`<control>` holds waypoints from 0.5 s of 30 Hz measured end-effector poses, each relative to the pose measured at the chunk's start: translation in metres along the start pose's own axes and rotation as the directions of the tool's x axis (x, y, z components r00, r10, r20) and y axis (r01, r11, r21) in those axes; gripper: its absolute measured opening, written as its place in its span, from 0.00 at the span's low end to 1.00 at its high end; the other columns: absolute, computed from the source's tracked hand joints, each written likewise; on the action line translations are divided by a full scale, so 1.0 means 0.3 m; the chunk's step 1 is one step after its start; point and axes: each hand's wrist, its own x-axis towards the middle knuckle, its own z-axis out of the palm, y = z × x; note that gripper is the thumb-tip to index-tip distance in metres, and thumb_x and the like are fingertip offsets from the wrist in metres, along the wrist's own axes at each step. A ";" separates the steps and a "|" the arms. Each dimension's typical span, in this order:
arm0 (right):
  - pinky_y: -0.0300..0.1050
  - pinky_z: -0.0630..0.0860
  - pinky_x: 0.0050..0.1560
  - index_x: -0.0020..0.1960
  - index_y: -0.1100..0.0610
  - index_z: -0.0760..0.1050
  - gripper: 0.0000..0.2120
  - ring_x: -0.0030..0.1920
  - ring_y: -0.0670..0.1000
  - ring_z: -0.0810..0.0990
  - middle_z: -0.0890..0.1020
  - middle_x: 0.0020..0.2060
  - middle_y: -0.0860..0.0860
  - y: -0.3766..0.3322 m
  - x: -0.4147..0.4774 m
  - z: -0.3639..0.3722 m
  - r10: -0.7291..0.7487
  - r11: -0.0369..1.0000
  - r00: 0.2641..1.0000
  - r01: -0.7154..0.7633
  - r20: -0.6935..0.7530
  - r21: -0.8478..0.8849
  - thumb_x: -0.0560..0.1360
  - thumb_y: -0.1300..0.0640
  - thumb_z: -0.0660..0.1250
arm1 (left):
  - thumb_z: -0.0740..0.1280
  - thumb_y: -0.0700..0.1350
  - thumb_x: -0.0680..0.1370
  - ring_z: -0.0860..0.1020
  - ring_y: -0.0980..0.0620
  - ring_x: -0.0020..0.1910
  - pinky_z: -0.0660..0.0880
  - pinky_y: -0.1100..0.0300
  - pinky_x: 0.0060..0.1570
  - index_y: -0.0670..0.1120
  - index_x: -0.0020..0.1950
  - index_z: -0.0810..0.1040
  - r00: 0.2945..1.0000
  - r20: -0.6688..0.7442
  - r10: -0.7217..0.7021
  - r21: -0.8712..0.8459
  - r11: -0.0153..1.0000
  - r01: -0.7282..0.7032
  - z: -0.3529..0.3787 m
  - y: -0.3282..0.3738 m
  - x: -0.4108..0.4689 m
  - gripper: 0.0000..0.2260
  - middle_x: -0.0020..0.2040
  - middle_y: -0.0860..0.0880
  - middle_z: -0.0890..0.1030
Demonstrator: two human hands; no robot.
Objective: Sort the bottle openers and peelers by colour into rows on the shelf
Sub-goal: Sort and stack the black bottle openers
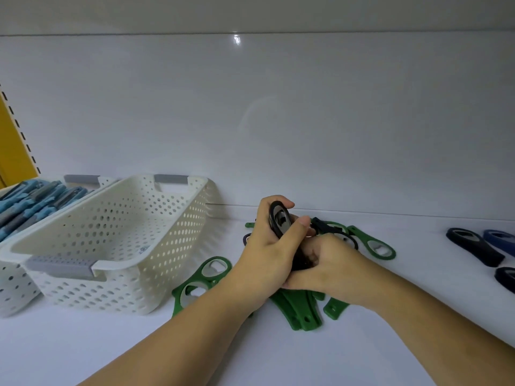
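My left hand (266,246) grips a black bottle opener (278,218) upright, thumb across its metal insert. My right hand (331,266) curls around the lower end of that black opener bundle, just right of the left hand. Under and around both hands lies a pile of green bottle openers (299,309), with one green opener (206,277) to the left and another (376,243) to the right. A further black opener (331,228) pokes out behind my right hand. Dark blue openers (473,246) lie on the shelf at the far right.
An empty white perforated basket (117,246) stands left of the pile. Behind it, a second basket (16,285) holds several light blue and grey peelers (30,207). The white back wall (278,121) rises close behind the pile.
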 end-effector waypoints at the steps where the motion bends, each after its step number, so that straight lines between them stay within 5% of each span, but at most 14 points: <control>1: 0.43 0.79 0.47 0.39 0.56 0.81 0.08 0.39 0.43 0.81 0.82 0.32 0.41 -0.009 -0.002 -0.003 -0.006 1.000 1.000 0.006 -0.013 0.002 0.65 0.52 0.76 | 0.62 0.41 0.80 0.78 0.56 0.40 0.76 0.62 0.44 0.51 0.55 0.67 1.000 0.007 0.019 0.014 1.000 -0.019 -0.003 0.001 0.000 0.08 0.34 0.55 0.77; 7: 0.56 0.77 0.57 0.44 0.60 0.80 0.12 0.48 0.55 0.82 0.82 0.41 0.59 -0.002 -0.044 -0.034 -0.015 1.000 1.000 0.014 0.016 0.024 0.65 0.53 0.74 | 0.67 0.50 0.73 0.78 0.48 0.47 0.77 0.52 0.52 0.55 0.58 0.65 0.973 0.232 0.018 0.039 0.999 -0.028 0.007 0.016 -0.024 0.17 0.43 0.50 0.77; 11: 0.53 0.76 0.52 0.38 0.56 0.81 0.08 0.43 0.49 0.80 0.80 0.38 0.58 0.041 -0.148 -0.093 0.077 0.997 0.996 -0.078 0.039 0.016 0.66 0.51 0.74 | 0.70 0.46 0.71 0.78 0.45 0.56 0.77 0.52 0.57 0.59 0.68 0.66 0.918 0.396 0.007 0.042 0.999 -0.026 0.047 0.014 -0.054 0.28 0.56 0.46 0.77; 15: 0.34 0.67 0.35 0.29 0.50 0.77 0.13 0.29 0.41 0.72 0.75 0.25 0.43 0.050 -0.252 -0.108 0.119 0.992 0.992 -0.117 0.046 -0.043 0.70 0.56 0.74 | 0.70 0.37 0.71 0.79 0.48 0.52 0.78 0.50 0.57 0.59 0.66 0.70 0.917 0.399 0.003 0.024 1.000 -0.014 0.110 0.016 -0.095 0.28 0.53 0.46 0.80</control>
